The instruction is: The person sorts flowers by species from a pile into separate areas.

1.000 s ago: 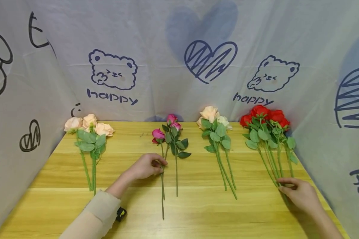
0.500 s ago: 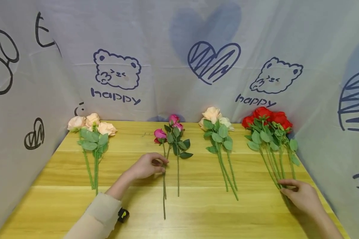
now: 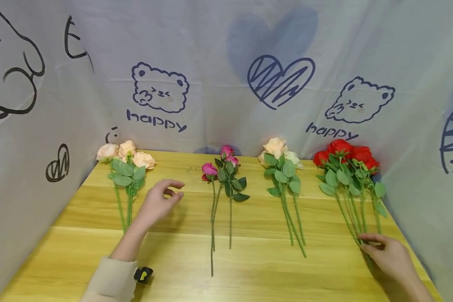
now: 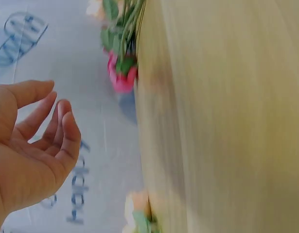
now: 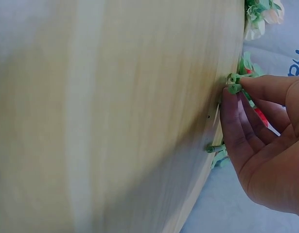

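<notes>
My left hand (image 3: 159,203) hovers over the table between peach roses (image 3: 144,160) and pink roses (image 3: 209,170). Its fingers are loosely bent, and nothing is in its grasp. The left wrist view shows a gap between that thumb and the fingertips. At the right, my right hand (image 3: 389,253) pinches green stems of the red roses (image 3: 340,150) near their lower ends. Cut stem ends (image 5: 235,88) poke out between its thumb and fingers in the right wrist view, while another stem (image 5: 215,148) lies outside the grip. The pink roses' dark stems lie on the wood.
A bunch of cream and peach roses (image 3: 275,147) lies between the pink and red ones. White cloth (image 3: 215,75) with bear and heart drawings encloses the wooden table (image 3: 181,260) at back and sides. A small black object (image 3: 143,274) with a yellow mark is beside the left sleeve.
My left hand has let go of the pink roses' stems and moved left, away from them. The right hand keeps its pinch on the red roses. The head view has shifted slightly.
</notes>
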Available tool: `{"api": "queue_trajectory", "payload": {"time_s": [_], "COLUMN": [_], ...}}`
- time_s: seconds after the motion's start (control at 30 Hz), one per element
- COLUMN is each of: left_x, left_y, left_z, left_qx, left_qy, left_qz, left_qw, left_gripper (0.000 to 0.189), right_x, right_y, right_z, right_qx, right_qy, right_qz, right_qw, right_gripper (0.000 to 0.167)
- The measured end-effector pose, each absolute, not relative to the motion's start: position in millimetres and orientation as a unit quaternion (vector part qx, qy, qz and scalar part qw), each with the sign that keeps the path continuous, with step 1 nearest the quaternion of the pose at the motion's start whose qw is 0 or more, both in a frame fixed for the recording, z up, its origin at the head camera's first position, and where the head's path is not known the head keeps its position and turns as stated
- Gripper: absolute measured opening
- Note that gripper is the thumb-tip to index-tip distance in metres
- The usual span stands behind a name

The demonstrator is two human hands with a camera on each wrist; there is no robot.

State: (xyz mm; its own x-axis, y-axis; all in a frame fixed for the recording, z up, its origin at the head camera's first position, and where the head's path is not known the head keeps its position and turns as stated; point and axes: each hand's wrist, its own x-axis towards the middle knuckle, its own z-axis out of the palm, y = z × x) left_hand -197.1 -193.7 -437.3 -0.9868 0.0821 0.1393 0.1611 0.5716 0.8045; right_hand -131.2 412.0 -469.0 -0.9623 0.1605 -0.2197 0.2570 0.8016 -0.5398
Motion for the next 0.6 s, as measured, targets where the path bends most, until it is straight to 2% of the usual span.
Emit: {"api": "queue_trajectory", "payload": {"time_s": [0.27,0.6], "left_x": [-180.4,-177.4], "left_y": [-251.1,-309.0], "left_z": [-434.2,-451.0], "left_qx": [-0.011,0.019], "left_qy": [-0.897,-0.923], "left_qz": [-0.435,-0.383], "left_qw": [0.074,0.019], "left_gripper": [0.034,0.039], "right_x": [-131.0,-132.5], "right_y": [414.7,415.8], "right_z": [-470.6,-472.3], "right_qx": [0.107,0.114], "right_qy": [0.947,0.942], "right_qz": [-0.294,-0.305], "right_qw": [0.077,0.083], "right_gripper": [0.043,0.042]}}
